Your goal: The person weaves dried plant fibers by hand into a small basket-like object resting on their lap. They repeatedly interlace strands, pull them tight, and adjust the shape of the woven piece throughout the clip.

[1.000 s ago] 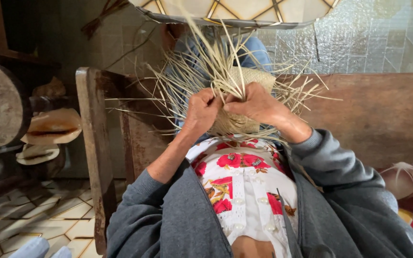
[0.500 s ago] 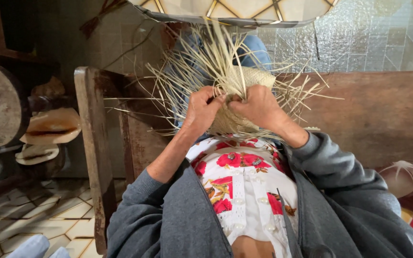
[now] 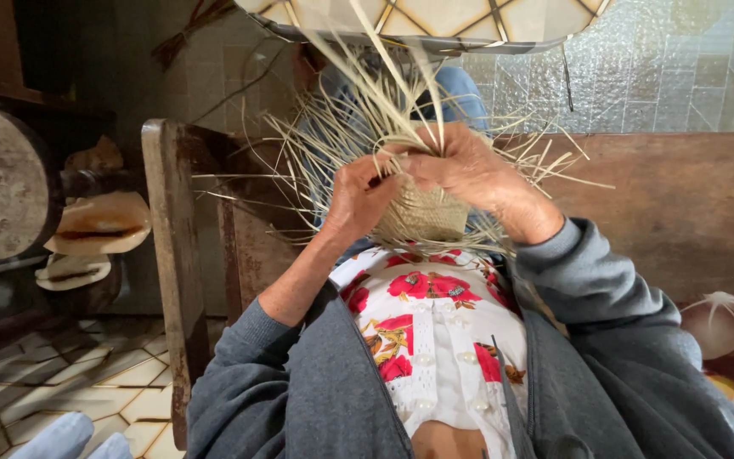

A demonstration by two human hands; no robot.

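Setting: wooden bench frame (image 3: 172,255) out past the left hand; pale stacked hat shapes (image 3: 95,225) further left, well apart from the work.
Left hand (image 3: 358,200): fingers curled shut, pinching straw strands at the near-left edge of the woven piece.
Work piece: small woven straw piece (image 3: 422,212), held up between both hands above the floral shirt (image 3: 435,340); the woven part hangs just below the knuckles.
Loose ends: unwoven straw strands (image 3: 367,110) fan up and outward from between the two hands.
Right hand (image 3: 460,170): closed over the top of the weave, fingertips touching the left thumb; which strand it grips I cannot tell.
Doing it well (judgement): keep the pinch tight at the working edge, pull each strand snug, keep the spare ends fanned clear.
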